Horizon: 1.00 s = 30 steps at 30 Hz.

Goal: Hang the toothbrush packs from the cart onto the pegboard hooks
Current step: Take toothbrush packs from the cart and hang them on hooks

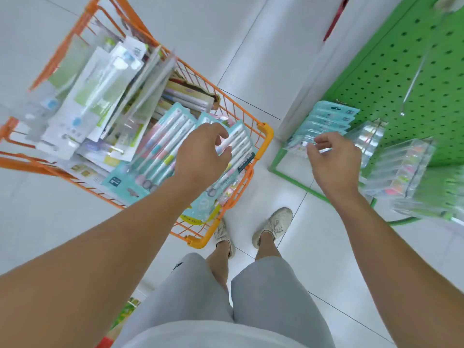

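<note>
Over the white tile floor (313,259), looking down: grey shorts and two pale shoes (272,226) nearest. Left hand (198,156) reaches into the orange cart (266,139), fingers curled and partly open over a teal toothbrush pack (160,146) lying flat on top of the pile; thumb and fingertips look to be at the pack's upper edge, but can't tell if it's actually pinched, blur is heavy. Right hand (334,162) hangs between cart and rack, fingers loosely bent, nothing in it that I can make out. More packs, white and green ones (88,96), stand bunched at the cart's far end. To the right, green pegboard (401,71) with teal packs already hung (326,119) low down, clear packs (399,169) beside them, and a bare metal hook (414,79) sticking out higher up. Step looks like pick-up of the next pack. Next move probably needs a firm pinch near the hang hole, lift clear of the pile, then line the hole up with a hook tip.
</note>
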Tool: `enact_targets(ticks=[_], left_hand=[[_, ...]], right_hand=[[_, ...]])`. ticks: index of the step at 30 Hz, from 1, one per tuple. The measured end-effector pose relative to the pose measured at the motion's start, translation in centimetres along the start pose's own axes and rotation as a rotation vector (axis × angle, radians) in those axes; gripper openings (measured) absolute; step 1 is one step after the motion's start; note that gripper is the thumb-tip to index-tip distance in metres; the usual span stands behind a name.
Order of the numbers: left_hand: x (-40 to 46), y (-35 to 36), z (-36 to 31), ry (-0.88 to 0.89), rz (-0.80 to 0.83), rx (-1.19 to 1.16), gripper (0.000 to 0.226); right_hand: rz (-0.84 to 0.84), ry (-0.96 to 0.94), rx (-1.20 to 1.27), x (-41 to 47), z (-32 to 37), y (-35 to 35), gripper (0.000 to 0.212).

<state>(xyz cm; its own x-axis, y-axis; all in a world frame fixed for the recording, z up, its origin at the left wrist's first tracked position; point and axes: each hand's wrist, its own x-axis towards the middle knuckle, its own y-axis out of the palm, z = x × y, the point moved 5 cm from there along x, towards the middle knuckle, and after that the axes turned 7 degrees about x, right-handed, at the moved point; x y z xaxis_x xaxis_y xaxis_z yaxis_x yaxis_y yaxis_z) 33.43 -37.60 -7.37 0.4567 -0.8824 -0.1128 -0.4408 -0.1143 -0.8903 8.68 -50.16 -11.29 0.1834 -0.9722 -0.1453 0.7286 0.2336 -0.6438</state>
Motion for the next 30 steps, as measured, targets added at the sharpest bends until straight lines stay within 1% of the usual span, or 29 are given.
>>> enact_targets(ticks=[2,4,6,8,10,11,14,16,18,20,22,23,25,27,30], left_hand=[[-1.9,-2.2,3.5,-0.169,-0.067,0.021,0.029],[-4.4,-3.2,6.5,-0.296,-0.040,0.055,0.037],[-6.4,-3.2,8.2,-0.352,0.069,0.083,0.044],[-7.9,-2.7,9.4,-0.381,0.211,0.108,0.052],[-8.8,-2.2,10.0,-0.387,0.311,0.111,0.056],[-9.0,-2.0,10.1,-0.384,0.327,0.106,0.054],[-9.7,-1.2,10.4,-0.406,0.338,0.079,0.037],[-10.1,-0.6,10.6,-0.436,0.369,0.051,0.022],[-10.3,-0.1,10.7,-0.455,0.401,0.019,0.017],[-10.5,0.4,10.5,-0.468,0.443,-0.017,0.026],[-10.6,0.8,10.4,-0.476,0.485,-0.020,0.034],[-10.5,0.9,10.3,-0.480,0.490,0.005,0.032],[-10.2,0.9,9.8,-0.480,0.485,0.104,0.021],[-9.9,0.9,9.1,-0.471,0.496,0.210,0.013],[-9.5,0.8,7.7,-0.449,0.506,0.286,0.023]], right_hand=[[0.137,-0.185,0.068,-3.3,5.6,1.8,0.020],[0.354,-0.367,0.001,-5.9,10.1,4.9,0.030],[0.583,-0.470,-0.124,-7.2,13.2,8.4,0.043],[0.790,-0.544,-0.312,-8.3,15.1,11.7,0.059],[0.921,-0.627,-0.513,-9.0,15.9,14.3,0.069],[0.951,-0.663,-0.591,-9.1,16.1,15.3,0.069],[0.950,-0.748,-0.762,-9.1,16.0,17.0,0.058],[0.948,-0.748,-0.867,-9.0,15.6,17.2,0.049],[0.962,-0.738,-0.934,-9.1,15.5,16.8,0.031],[0.950,-0.715,-0.882,-8.8,15.6,15.7,0.019],[0.919,-0.700,-0.774,-8.5,16.1,14.0,0.017],[0.899,-0.694,-0.724,-8.1,16.4,13.0,0.016],[0.878,-0.681,-0.644,-7.5,16.8,11.2,0.012],[0.890,-0.657,-0.608,-7.2,16.9,10.0,0.011],[0.907,-0.618,-0.574,-6.9,16.9,9.2,0.014]])
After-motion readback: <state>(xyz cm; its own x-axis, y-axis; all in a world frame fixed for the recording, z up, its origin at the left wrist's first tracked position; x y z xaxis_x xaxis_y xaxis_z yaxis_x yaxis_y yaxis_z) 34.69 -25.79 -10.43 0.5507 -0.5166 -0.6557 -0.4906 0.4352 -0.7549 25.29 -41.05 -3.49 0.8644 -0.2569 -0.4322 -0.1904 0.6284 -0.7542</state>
